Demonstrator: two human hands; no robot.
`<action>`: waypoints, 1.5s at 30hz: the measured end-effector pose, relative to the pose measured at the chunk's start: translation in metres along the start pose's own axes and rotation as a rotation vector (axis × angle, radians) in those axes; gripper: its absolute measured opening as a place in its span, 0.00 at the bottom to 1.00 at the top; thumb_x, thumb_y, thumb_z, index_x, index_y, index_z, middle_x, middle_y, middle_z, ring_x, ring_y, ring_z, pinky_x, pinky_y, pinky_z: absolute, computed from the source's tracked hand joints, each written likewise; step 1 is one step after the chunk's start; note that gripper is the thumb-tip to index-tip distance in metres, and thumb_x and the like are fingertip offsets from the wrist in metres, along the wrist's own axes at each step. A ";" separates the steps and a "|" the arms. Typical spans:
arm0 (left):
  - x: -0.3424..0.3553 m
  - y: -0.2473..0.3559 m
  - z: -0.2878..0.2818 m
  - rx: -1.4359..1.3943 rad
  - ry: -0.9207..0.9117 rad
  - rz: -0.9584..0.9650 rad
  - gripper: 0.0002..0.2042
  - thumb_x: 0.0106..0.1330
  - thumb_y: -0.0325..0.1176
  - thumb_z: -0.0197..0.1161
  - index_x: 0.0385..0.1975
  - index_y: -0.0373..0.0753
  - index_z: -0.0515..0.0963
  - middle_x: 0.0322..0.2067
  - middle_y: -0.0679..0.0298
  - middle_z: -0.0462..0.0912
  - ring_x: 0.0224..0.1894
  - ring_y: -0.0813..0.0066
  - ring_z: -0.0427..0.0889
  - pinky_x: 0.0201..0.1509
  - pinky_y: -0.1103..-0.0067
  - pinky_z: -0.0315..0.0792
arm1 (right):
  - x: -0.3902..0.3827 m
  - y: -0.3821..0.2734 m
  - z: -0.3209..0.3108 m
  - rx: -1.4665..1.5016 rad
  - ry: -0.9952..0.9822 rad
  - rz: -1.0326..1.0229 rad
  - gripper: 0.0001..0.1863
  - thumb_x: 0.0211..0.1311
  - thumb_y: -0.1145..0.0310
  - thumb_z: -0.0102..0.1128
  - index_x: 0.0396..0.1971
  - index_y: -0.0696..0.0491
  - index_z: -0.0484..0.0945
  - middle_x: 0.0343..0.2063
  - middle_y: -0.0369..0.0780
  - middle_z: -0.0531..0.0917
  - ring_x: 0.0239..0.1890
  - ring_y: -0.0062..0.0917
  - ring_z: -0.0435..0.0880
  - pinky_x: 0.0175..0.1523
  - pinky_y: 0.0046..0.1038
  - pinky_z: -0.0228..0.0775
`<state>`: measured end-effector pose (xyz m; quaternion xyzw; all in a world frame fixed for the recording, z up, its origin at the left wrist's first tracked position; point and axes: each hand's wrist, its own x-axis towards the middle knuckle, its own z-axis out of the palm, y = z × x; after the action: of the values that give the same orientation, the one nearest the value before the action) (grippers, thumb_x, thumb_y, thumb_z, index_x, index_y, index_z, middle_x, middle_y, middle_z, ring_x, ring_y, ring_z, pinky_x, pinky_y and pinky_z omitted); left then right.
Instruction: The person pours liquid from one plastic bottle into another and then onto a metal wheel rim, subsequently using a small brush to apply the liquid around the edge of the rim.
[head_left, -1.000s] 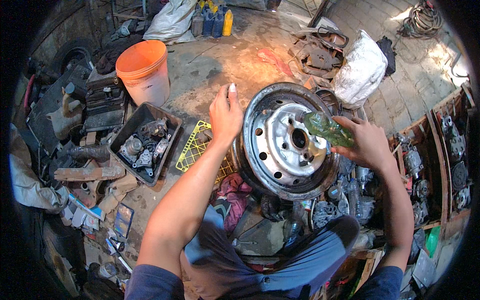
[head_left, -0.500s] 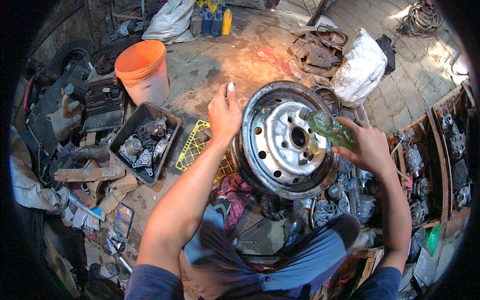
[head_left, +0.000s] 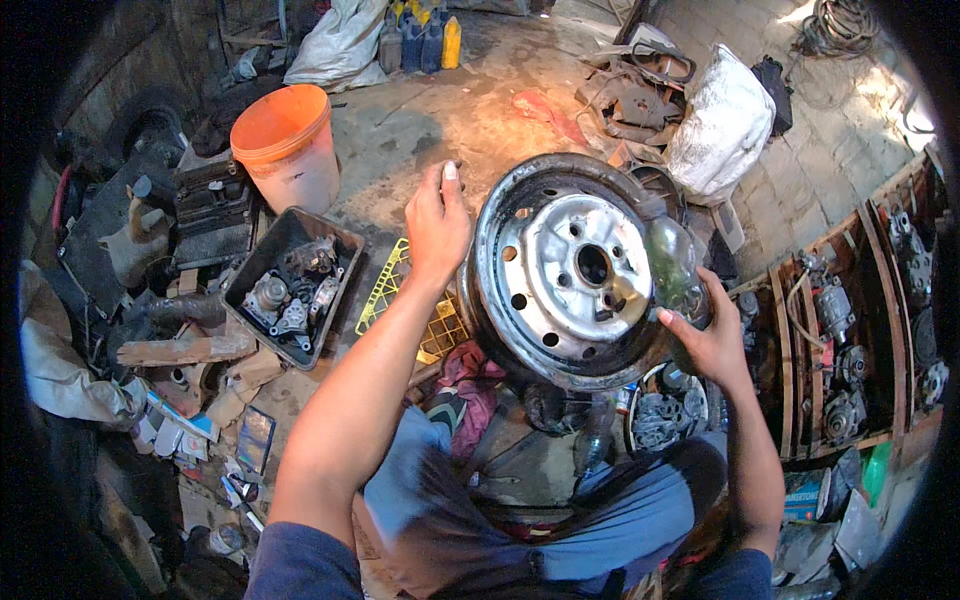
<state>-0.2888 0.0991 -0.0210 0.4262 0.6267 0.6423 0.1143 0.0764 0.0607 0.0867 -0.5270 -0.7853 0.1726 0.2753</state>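
Observation:
A steel wheel rim (head_left: pixel 625 310), silver in the middle with a dark, dirty outer edge, stands tilted in front of my knees. My right hand (head_left: pixel 715 335) is wrapped round a translucent green plastic bottle (head_left: pixel 676 268) at the wheel's right edge; the bottle is partly blurred. Just left of the wheel, my left hand (head_left: pixel 440 230) is raised with the thumb up and its fingers curled. Whatever lies in that hand, if anything, is hidden.
An orange bucket (head_left: pixel 290 150) and a black bin (head_left: pixel 345 290) of metal parts stand to the left. A yellow plastic crate (head_left: pixel 385 290) lies beneath my left forearm. On the right are a white sack (head_left: pixel 722 125) and wooden racks (head_left: pixel 785 370) with machine parts.
My right hand and the bottle have shifted from over the wheel's face to its right edge, and the bottle is more upright. My left hand has moved slightly left.

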 end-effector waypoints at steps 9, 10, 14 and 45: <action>-0.028 0.039 -0.004 0.091 -0.061 0.391 0.18 0.81 0.40 0.45 0.50 0.35 0.79 0.42 0.48 0.82 0.47 0.48 0.81 0.54 0.63 0.73 | -0.067 0.015 0.020 0.444 0.220 0.019 0.37 0.59 0.76 0.74 0.67 0.58 0.67 0.56 0.41 0.80 0.57 0.25 0.78 0.66 0.31 0.68; -0.031 0.045 -0.006 0.089 -0.060 0.431 0.18 0.81 0.40 0.45 0.50 0.35 0.79 0.42 0.48 0.82 0.47 0.49 0.80 0.54 0.64 0.72 | -0.077 0.022 0.022 0.492 0.243 0.045 0.37 0.59 0.76 0.74 0.67 0.58 0.67 0.56 0.41 0.80 0.57 0.25 0.78 0.66 0.31 0.68; -0.066 0.076 -0.006 0.000 -0.098 0.538 0.20 0.80 0.44 0.46 0.46 0.34 0.80 0.38 0.50 0.81 0.44 0.52 0.81 0.51 0.66 0.73 | -0.121 0.059 0.040 0.565 0.283 0.177 0.34 0.59 0.75 0.74 0.64 0.59 0.69 0.54 0.42 0.81 0.56 0.25 0.79 0.65 0.31 0.68; -0.360 -0.055 0.047 0.608 -1.712 0.076 0.34 0.61 0.50 0.72 0.67 0.51 0.70 0.49 0.51 0.86 0.53 0.47 0.84 0.56 0.53 0.76 | -0.271 0.233 0.227 0.187 -0.702 0.109 0.25 0.53 0.67 0.74 0.55 0.51 0.84 0.44 0.53 0.85 0.49 0.51 0.84 0.57 0.44 0.75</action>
<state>-0.0583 -0.1024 -0.2234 0.7898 0.4555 -0.0836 0.4023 0.1873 -0.0950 -0.2909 -0.4493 -0.7836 0.4283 0.0262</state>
